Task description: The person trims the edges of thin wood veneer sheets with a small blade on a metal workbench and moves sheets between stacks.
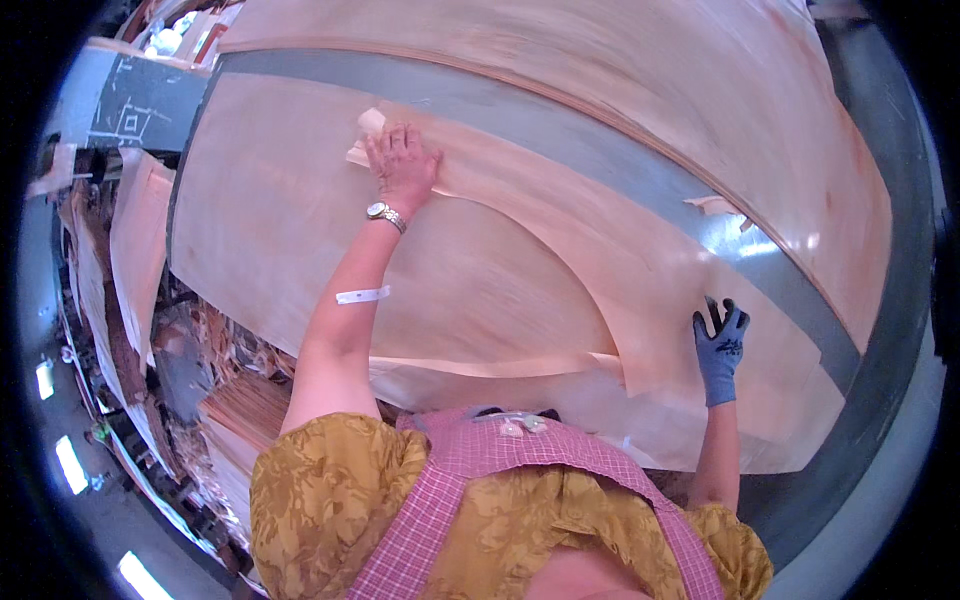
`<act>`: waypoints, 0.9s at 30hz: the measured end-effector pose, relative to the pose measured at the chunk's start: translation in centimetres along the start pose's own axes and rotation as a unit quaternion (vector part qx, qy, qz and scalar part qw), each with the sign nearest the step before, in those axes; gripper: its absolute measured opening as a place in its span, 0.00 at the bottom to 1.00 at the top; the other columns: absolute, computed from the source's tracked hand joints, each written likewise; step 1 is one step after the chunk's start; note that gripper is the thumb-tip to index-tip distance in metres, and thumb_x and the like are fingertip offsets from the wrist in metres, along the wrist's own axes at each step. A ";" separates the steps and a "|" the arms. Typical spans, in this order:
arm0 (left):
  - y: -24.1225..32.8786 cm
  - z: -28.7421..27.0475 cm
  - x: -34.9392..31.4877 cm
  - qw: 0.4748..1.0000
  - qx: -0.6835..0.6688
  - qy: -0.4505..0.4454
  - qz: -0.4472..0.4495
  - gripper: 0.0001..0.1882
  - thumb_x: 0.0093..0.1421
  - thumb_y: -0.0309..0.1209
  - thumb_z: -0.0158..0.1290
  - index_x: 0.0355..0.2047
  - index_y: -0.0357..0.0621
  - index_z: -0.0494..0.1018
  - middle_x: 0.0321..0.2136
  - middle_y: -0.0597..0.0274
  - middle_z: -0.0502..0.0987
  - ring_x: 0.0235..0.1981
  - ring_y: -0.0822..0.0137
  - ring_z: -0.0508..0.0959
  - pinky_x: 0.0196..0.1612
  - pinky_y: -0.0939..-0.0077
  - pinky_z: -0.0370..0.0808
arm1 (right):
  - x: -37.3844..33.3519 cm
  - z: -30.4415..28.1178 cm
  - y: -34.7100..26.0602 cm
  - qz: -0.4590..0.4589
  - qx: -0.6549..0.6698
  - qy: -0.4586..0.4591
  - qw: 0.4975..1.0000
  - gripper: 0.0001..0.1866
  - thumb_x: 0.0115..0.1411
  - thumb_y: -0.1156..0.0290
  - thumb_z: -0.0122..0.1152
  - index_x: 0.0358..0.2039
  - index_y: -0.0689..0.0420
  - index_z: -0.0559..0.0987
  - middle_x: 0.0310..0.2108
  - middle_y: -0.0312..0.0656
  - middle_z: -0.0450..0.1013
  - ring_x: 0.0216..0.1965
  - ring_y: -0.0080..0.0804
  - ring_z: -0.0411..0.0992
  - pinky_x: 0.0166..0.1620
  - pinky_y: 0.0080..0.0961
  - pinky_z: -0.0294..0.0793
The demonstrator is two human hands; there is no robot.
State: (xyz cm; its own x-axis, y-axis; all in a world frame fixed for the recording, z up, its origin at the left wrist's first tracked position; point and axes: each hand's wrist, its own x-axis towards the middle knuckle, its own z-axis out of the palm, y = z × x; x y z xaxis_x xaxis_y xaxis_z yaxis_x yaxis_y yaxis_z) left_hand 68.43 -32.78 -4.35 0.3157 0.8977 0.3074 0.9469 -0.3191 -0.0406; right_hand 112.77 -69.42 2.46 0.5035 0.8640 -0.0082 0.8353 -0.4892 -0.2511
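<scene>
My left hand [405,170], bare with a wristwatch, presses its stretched fingers on the narrow upper end of a thin, pale wood veneer piece [560,215]. A small end of veneer [372,122] curls up beside those fingertips. This piece has a curved inner edge and widens toward the right, lying over a larger veneer sheet [480,270]. At the right, my right hand [720,345] wears a blue glove with dark fingertips. Its fingers are apart and slightly bent over the veneer, holding nothing; whether they touch it I cannot tell.
Beyond a grey tabletop strip [450,88] lies a large stack of veneer sheets [640,60]. A torn veneer scrap [712,205] rests on the strip. At the left are a hanging veneer sheet [138,240], a veneer stack [240,410] and loose shreds. A wavy veneer edge [500,366] lies near my body.
</scene>
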 end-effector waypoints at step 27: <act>-4.3 0.8 2.8 0.997 -0.050 -0.048 -0.042 0.23 0.58 0.27 0.47 0.56 0.50 0.68 0.48 0.58 0.71 0.48 0.55 0.70 0.49 0.62 0.70 | 16.4 14.3 -48.4 -0.375 -0.071 -0.170 0.908 0.17 0.65 0.64 0.45 0.49 0.61 0.65 0.36 0.60 0.78 0.34 0.54 0.79 0.33 0.51 0.77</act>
State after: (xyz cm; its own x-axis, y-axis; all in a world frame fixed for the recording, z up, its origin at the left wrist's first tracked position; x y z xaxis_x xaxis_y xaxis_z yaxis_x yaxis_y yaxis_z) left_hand 65.25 -28.68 -4.10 0.2437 0.9462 0.2130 0.9610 -0.2651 0.0781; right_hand 77.43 -29.86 0.64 -0.2969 0.9358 -0.1902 0.9473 0.2635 -0.1821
